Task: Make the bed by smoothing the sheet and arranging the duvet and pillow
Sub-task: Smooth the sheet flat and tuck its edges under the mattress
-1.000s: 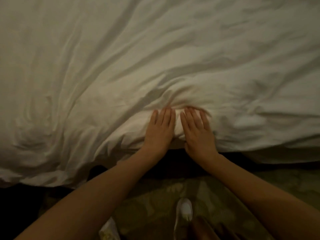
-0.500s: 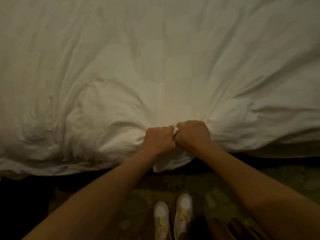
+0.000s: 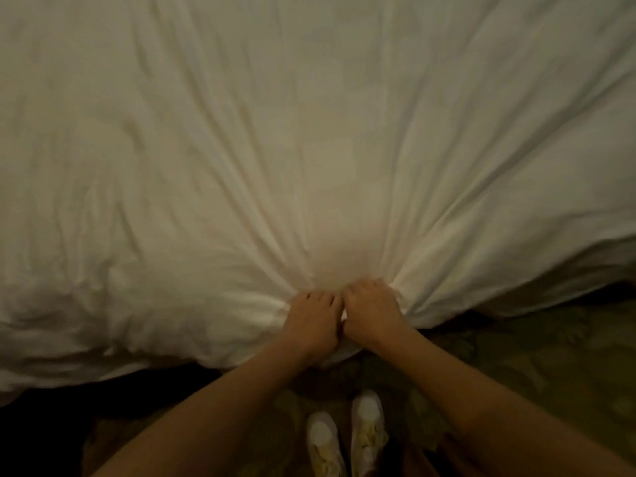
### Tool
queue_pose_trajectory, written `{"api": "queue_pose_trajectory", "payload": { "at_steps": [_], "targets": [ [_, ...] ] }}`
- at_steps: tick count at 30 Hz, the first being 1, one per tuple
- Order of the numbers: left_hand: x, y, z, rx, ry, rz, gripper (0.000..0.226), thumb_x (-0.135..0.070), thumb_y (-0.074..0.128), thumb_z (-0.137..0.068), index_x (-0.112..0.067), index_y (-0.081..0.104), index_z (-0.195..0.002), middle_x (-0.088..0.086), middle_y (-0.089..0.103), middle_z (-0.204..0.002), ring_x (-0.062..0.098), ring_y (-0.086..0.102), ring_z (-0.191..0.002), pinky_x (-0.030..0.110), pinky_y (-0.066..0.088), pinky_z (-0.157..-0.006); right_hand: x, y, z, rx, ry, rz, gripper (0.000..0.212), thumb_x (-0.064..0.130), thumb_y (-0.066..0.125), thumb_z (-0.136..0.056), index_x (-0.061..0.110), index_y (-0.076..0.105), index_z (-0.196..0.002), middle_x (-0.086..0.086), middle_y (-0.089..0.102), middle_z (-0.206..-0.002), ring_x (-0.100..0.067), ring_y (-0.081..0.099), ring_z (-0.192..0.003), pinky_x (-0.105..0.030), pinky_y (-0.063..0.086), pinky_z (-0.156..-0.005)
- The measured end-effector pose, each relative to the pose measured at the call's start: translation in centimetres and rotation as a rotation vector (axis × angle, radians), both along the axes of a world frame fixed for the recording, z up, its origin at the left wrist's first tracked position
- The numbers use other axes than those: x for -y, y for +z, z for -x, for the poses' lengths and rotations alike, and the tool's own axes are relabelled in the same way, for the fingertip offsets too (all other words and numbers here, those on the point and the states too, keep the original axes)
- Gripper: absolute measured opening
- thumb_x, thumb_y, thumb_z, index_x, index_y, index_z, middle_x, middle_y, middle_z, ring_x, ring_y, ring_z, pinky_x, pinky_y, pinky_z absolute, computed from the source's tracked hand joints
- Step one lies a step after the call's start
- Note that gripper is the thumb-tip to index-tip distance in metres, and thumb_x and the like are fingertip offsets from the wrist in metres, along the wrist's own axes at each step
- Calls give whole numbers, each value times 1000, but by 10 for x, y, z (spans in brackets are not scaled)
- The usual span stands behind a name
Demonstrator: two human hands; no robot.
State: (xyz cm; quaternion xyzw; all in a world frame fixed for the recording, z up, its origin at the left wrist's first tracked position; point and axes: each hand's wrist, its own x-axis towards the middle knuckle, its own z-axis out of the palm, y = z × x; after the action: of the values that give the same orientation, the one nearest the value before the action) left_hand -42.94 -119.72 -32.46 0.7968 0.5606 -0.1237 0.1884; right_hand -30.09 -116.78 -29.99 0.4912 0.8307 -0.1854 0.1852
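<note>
Dimly lit | left grip [image 3: 315, 323], right grip [image 3: 373, 311] — both clenched on duvet [image 3: 309, 132] edge, creases fanning | patterned carpet [image 3: 550, 359] — white shoes [image 3: 366, 432]

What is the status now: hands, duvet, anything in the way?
Left hand, right hand: both gripping duvet edge, side by side. Duvet creased, folds fanning from grip. Nothing in the way.
</note>
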Motion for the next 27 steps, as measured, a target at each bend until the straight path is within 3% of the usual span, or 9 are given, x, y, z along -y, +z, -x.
{"api": "queue_pose_trajectory", "payload": {
  "at_steps": [2,4,7,10,14,18,20,24,27],
  "targets": [
    [-9,-14,2,-156,-143,86,61,-52,42,-82,-15,48,-129,10,50,-127,30,45,-117,40,29,-100,1,-13,-10,34,46,52,55,41,48,-75,13,55,-122,-10,53,-123,-29,47,-119,-40,28,-105],
    [-24,-13,-4,-178,-122,100,57,-44,56,-81,-16,49,-130,9,49,-130,29,44,-120,38,29,-102,-1,-22,-20,-46,30,40,56,33,46,-57,9,65,-104,-13,60,-103,-33,56,-101,-43,38,-95],
    [-49,4,-20,-11,-38,-78,30,-27,65,-78,-13,62,-105,10,64,-103,32,62,-94,33,45,-77,-18,-18,-38,-262,-116,-258,18,13,54,-54,9,61,-71,-12,58,-73,-32,55,-70,-37,39,-70],
    [-55,12,-42,143,-100,-365,22,-20,67,-63,-13,63,-83,7,61,-75,29,60,-64,30,41,-51,-38,-9,-71,-334,-185,-587,20,10,55,-70,5,65,-87,-16,62,-90,-35,58,-86,-42,40,-84],
    [-69,19,-103,304,-158,-431,52,-27,45,-76,-5,59,-122,15,60,-115,34,57,-101,40,44,-85,-61,-11,-136,-60,-183,-590,57,24,45,-82,0,52,-133,-23,48,-139,-36,42,-132,-55,21,-111],
    [-97,25,-178,225,-111,-301,77,-43,56,-75,-3,45,-139,20,48,-140,35,46,-128,45,34,-107,-76,-8,-200,123,-207,-471,76,37,38,-76,1,39,-143,-27,34,-149,-37,28,-140,-54,-1,-116],
    [-106,29,-215,127,-111,-264,92,-46,65,-74,-1,33,-147,18,38,-149,33,37,-137,45,26,-114,-81,-5,-223,169,-168,-442,88,45,52,-71,-1,37,-144,-28,32,-149,-38,27,-141,-53,-6,-116],
    [-118,29,-271,-22,-92,-282,85,-41,54,-90,3,15,-151,18,27,-154,33,26,-141,45,16,-118,-87,-3,-264,164,-87,-437,105,36,78,-52,-6,40,-140,-26,38,-147,-37,30,-140,-52,-1,-118],
    [-136,37,-299,-46,-46,-261,80,-43,65,-82,-1,38,-145,9,56,-132,24,56,-111,35,42,-98,-100,-5,-291,89,-69,-562,75,22,57,-67,-11,47,-134,-29,50,-136,-39,41,-130,-47,12,-116]
  ]
}}
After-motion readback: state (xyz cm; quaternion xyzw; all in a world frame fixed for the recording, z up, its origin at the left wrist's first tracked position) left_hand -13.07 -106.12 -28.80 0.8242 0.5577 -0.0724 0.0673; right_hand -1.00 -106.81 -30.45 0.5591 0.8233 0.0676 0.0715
